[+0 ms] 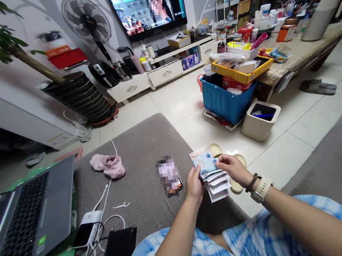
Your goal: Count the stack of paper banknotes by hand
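Note:
My left hand [194, 182] is closed on the left edge of a bundle of printed paper slips [206, 163], thumb on top. Light blue print shows on the front slip, with a reddish one behind it. Several white folded sheets [219, 188] fan out below. At the bundle's right edge, my right hand [235, 169] pinches the blue slip between thumb and fingers; a watch and a dark bracelet are on that wrist. Left of the hands, a phone [169, 176], partly blurred out, lies on the grey seat. Whether the slips are joined together I cannot tell.
On the grey seat [141, 140] lie pink socks [109, 164], white cables, a black pouch [119, 251] and a laptop [28, 218]. Beyond its right edge stand a beige bin [260, 126], a blue basket [227, 99] and a cluttered table [293, 51]. Slippers [318, 86] lie farther right.

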`<action>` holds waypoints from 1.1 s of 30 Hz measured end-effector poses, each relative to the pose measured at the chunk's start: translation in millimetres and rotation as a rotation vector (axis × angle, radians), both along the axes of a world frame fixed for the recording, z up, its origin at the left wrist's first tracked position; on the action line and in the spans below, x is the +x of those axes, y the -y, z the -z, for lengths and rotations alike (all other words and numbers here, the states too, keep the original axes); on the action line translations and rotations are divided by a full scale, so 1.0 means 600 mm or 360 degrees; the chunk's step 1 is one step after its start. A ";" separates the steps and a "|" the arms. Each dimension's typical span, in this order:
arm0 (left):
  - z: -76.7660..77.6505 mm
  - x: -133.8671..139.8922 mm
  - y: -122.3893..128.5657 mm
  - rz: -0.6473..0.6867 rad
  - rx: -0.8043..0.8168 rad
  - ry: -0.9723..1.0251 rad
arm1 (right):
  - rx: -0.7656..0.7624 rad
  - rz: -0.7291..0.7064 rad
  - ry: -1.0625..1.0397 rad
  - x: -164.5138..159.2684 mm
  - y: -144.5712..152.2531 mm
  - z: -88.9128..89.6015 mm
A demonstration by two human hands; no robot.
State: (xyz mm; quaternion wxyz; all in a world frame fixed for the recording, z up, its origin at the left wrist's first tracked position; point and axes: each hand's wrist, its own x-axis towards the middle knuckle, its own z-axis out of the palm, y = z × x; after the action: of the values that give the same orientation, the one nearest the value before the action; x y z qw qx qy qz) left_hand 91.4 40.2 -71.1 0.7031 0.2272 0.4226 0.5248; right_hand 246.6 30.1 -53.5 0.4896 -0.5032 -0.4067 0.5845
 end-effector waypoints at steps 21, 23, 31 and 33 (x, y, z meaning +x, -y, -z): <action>0.006 -0.001 -0.004 -0.0071 0.0019 -0.0024 | 0.0022 -0.0021 0.0026 0.000 0.001 -0.002; 0.006 -0.001 -0.004 -0.0065 0.0034 -0.0024 | 0.0018 -0.0027 0.0023 0.000 0.001 -0.001; 0.001 -0.001 -0.002 -0.0051 0.0039 -0.0058 | 0.0023 -0.0033 0.0018 0.000 0.001 0.000; 0.000 -0.001 -0.002 -0.0053 0.0038 -0.0060 | 0.0024 -0.0035 0.0027 0.000 0.002 -0.002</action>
State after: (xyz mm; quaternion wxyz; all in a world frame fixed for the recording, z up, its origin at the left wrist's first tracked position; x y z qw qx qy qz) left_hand 90.8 41.4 -70.9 0.6835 0.2385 0.4331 0.5370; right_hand 246.5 29.2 -52.2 0.4834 -0.4999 -0.4207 0.5825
